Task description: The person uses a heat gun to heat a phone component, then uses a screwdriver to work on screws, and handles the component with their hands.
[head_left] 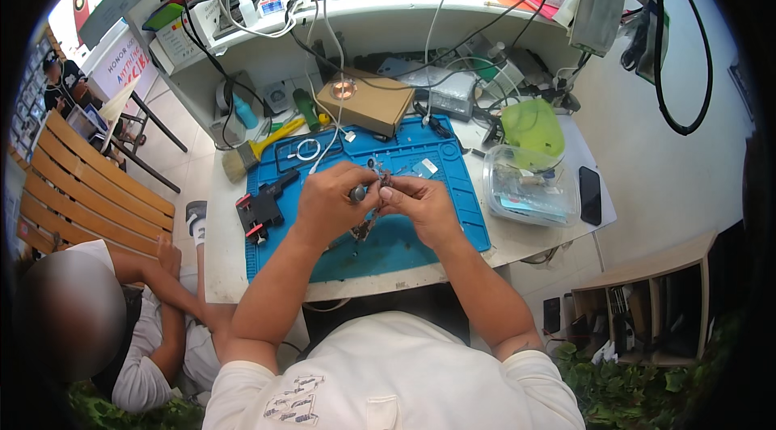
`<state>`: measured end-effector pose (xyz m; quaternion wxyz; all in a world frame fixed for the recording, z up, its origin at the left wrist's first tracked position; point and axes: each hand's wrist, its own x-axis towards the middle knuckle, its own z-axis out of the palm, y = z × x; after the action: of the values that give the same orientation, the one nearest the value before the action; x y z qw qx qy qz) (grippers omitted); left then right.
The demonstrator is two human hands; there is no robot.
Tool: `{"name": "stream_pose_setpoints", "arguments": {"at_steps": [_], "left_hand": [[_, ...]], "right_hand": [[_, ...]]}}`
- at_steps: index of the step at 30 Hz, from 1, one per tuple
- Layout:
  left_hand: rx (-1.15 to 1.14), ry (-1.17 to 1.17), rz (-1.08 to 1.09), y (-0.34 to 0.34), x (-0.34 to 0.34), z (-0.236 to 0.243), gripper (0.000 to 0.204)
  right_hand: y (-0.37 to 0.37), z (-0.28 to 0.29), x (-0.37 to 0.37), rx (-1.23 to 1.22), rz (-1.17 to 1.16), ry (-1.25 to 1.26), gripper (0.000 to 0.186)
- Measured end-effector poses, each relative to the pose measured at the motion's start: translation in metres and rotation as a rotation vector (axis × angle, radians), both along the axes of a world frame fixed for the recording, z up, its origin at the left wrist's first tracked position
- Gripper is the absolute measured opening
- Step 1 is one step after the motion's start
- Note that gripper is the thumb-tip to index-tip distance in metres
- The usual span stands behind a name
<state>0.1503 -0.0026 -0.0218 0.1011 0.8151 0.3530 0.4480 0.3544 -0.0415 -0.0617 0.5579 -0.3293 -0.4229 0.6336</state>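
Both my hands meet over the middle of the blue work mat (396, 246). My left hand (330, 197) is closed round a slim tool with a dark, round end (357, 194); its tip is hidden by the fingers. Pinched in my right hand (422, 202) is a small, irregular metallic part (385, 178), too small to name. Below the fingertips, more of a brownish, jagged piece (362, 229) shows; I cannot tell whether it joins that part. A black clamp with red ends (265, 208) lies left of my left hand.
Behind the hands sit a cardboard box (368, 103), a coiled white cable (307, 149) and a yellow-handled brush (242, 159). To the right are a clear plastic tub (529, 208) and a black phone (590, 196). Cables hang overhead. A seated person (153, 333) is close at left.
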Motion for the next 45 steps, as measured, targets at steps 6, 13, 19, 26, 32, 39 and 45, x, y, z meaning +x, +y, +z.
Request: {"name": "stream_pose_setpoints", "arguments": {"at_steps": [6, 13, 19, 26, 32, 39, 45], "left_hand": [[0.007, 0.018, -0.014, -0.002, 0.0, 0.001, 0.012], [0.101, 0.082, -0.083, 0.002, 0.003, 0.006, 0.013], [0.13, 0.198, -0.138, -0.003, -0.024, 0.005, 0.021], [0.152, 0.431, -0.187, 0.011, -0.001, 0.0, 0.026], [0.03, 0.484, -0.187, 0.006, -0.02, 0.0, 0.029], [0.104, 0.407, -0.164, 0.005, -0.01, -0.014, 0.031], [0.081, 0.306, -0.185, 0.005, -0.014, -0.013, 0.03]], "right_hand": [[-0.006, -0.001, -0.001, 0.056, -0.05, -0.123, 0.028], [-0.014, 0.001, 0.003, 0.155, -0.071, -0.187, 0.026], [-0.014, 0.015, -0.01, 0.082, 0.022, -0.323, 0.026], [-0.017, 0.008, 0.009, 0.032, -0.023, -0.309, 0.032], [-0.009, 0.007, -0.005, 0.022, 0.048, -0.239, 0.029], [-0.008, 0.0, 0.007, 0.001, 0.025, -0.29, 0.029], [-0.002, 0.0, 0.004, -0.031, 0.007, -0.267, 0.028]]}}
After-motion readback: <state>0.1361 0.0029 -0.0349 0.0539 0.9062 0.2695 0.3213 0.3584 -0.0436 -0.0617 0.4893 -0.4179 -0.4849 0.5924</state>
